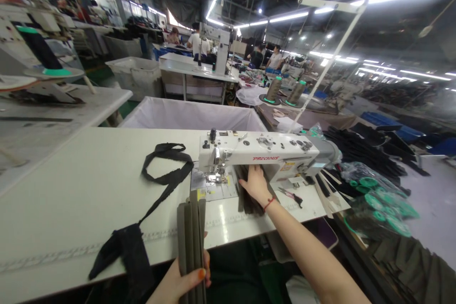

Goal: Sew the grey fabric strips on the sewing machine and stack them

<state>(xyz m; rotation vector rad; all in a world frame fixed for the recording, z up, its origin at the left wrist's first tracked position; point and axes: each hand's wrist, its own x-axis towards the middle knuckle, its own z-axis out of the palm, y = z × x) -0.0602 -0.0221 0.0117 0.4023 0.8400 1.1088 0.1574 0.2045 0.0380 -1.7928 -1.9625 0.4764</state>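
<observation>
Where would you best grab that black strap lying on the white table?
Take the black strap at its bunched near end, coming from the front edge of the table: that end seems to overhang, so fingers fit under it, while the loop lies flat.

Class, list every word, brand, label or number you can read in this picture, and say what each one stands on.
"PRECIOUS": red brand name on the front of the white sewing machine.
Yellow label lower on the machine: too small to read.
Printed measuring scale along the front edge of the table: blurred, unreadable.
</observation>
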